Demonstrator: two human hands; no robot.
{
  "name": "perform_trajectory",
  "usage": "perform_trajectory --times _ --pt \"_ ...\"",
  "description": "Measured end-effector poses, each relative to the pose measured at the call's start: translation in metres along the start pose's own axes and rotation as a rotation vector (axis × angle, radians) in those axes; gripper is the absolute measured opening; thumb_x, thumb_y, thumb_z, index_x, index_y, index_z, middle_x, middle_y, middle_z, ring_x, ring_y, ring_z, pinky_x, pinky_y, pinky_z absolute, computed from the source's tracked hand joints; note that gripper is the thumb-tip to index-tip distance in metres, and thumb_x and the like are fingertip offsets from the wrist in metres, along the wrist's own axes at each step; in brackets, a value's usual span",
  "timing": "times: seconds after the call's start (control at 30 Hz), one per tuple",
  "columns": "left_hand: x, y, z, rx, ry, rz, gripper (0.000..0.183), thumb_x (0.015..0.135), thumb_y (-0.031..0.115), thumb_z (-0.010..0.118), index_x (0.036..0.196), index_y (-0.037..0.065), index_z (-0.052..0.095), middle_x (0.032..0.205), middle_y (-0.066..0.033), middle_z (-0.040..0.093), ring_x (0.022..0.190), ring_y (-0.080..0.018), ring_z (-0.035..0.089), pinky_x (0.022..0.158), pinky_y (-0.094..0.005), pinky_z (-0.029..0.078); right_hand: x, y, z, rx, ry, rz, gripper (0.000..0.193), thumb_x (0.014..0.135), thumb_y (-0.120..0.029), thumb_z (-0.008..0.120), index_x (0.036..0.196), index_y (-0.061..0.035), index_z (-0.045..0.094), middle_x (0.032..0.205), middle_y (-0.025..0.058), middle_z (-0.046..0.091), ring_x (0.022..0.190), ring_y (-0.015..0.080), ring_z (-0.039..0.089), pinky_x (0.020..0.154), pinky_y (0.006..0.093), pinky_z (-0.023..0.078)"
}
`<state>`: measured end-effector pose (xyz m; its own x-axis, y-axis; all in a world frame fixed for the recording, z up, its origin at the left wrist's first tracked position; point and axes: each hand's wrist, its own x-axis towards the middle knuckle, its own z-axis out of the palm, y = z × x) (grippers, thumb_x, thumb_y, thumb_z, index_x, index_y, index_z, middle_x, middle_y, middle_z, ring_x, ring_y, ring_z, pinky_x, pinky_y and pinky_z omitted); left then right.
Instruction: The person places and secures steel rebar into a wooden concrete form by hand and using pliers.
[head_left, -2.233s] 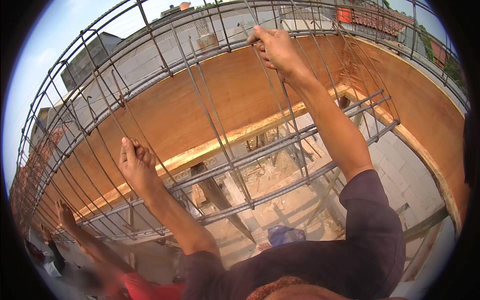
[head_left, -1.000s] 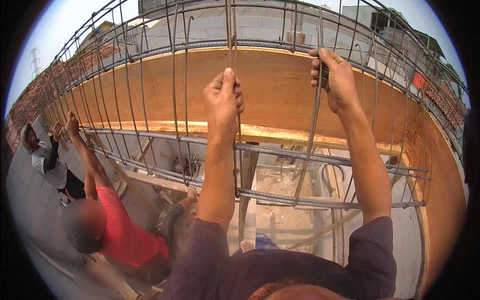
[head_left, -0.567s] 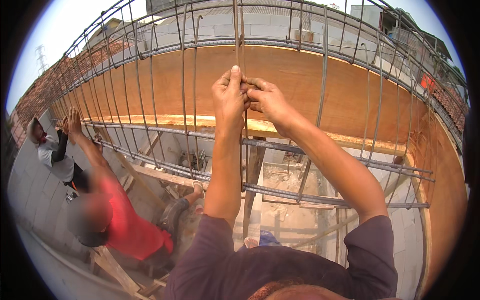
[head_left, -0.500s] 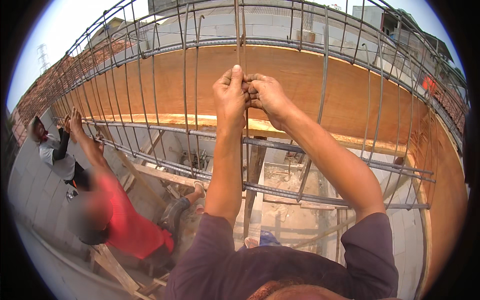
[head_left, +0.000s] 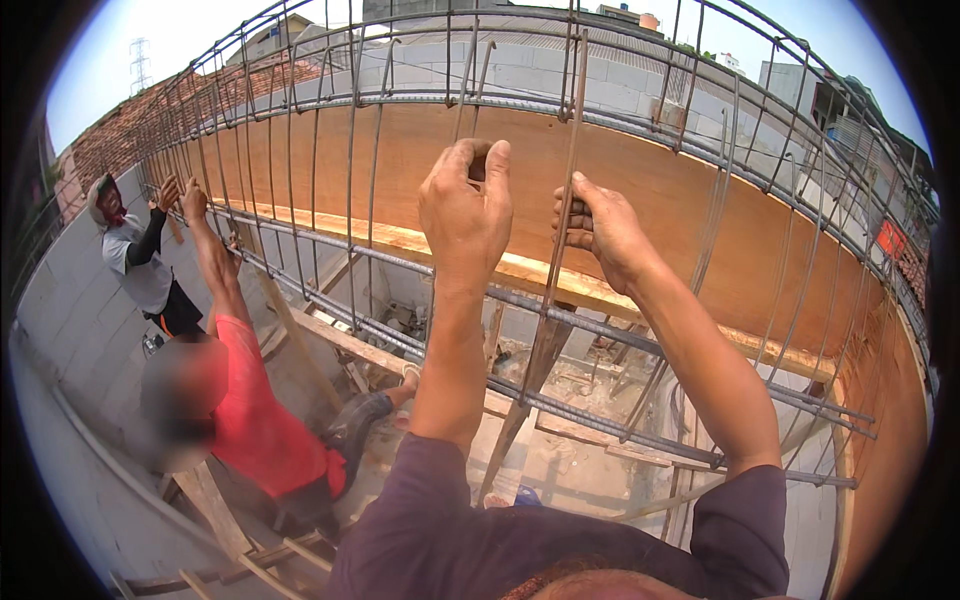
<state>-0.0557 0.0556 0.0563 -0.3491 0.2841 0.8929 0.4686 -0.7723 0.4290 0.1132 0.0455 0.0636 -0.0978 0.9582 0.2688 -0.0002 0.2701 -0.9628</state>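
My right hand (head_left: 607, 227) is closed around an upright thin steel bar (head_left: 559, 270) of the rebar cage, its fingers curled behind the bar and its thumb near it. To its left my left hand (head_left: 465, 215) is raised with fingers loosely curled and thumb apart, and I see nothing between them. Thin stirrup bars (head_left: 485, 70) pass behind that hand. Long ribbed bars (head_left: 600, 330) run across the cage below both hands. Behind it stands a brown plywood panel (head_left: 640, 200) with a timber edge.
A person in a red shirt (head_left: 265, 410) reaches up to the cage at the left. Beyond them another person in a grey shirt (head_left: 145, 260) has hands at the cage. A timber prop (head_left: 530, 390) and boards (head_left: 350, 345) stand below, over a rubble-strewn floor. A grey block wall (head_left: 80, 330) rises at left.
My hands, together at one bar before, have come apart, the right hand now to the right of the left. The view has turned and tilted, shifting the cage and the bars.
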Motion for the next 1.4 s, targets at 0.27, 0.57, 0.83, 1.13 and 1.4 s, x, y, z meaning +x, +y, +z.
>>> perform_trajectory --times 0.27,0.57,0.83,1.13,1.4 --pt "0.048 -0.060 0.003 -0.214 -0.268 -0.447 0.045 0.101 0.039 0.058 0.072 0.006 0.060 0.063 0.0018 0.049 0.058 -0.0082 0.044 0.053 -0.0270 0.034 0.015 -0.005 0.019 -0.713 0.457 -0.901 0.032 0.104 -0.028 0.050 0.116 0.0011 0.057 0.098 0.0106 0.060 0.093 0.0205 0.063 0.076 0.0362 0.054" --pt "0.054 -0.055 0.020 -0.388 -0.217 -0.472 0.049 0.104 0.036 0.053 0.062 0.011 0.048 0.056 0.0069 0.034 0.051 -0.0046 0.028 0.046 -0.0274 0.020 0.015 -0.034 0.023 -0.106 0.152 -0.297 0.016 0.105 -0.015 0.043 0.110 -0.0030 0.053 0.076 0.0042 0.058 0.058 0.0132 0.059 0.049 0.0296 0.050" --pt "0.134 -0.077 -0.020 0.358 -0.033 -0.073 0.058 0.095 0.053 0.060 0.084 -0.004 0.069 0.078 -0.0181 0.071 0.078 -0.0331 0.069 0.074 -0.0432 0.052 0.008 -0.052 0.007 -0.776 0.179 -0.411 0.019 0.100 -0.020 0.055 0.101 -0.0022 0.061 0.079 0.0111 0.066 0.066 0.0240 0.068 0.059 0.0360 0.058" --pt "0.151 -0.142 -0.044 0.225 0.043 -0.410 0.057 0.098 0.045 0.059 0.069 -0.005 0.063 0.059 -0.0107 0.057 0.058 -0.0210 0.053 0.060 -0.0410 0.044 0.104 -0.156 0.133 -1.592 0.285 -1.533 0.014 0.078 -0.016 0.061 0.080 -0.0061 0.071 0.095 0.0177 0.069 0.099 0.0326 0.064 0.093 0.0480 0.047" --pt "0.152 -0.156 -0.043 0.176 0.146 -0.350 0.058 0.099 0.042 0.056 0.067 -0.006 0.062 0.062 -0.0179 0.058 0.063 -0.0294 0.055 0.062 -0.0459 0.044 0.217 -0.121 0.164 -1.411 0.063 -1.154 0.017 0.080 -0.014 0.057 0.075 -0.0033 0.069 0.080 0.0225 0.068 0.073 0.0392 0.068 0.068 0.0507 0.055"
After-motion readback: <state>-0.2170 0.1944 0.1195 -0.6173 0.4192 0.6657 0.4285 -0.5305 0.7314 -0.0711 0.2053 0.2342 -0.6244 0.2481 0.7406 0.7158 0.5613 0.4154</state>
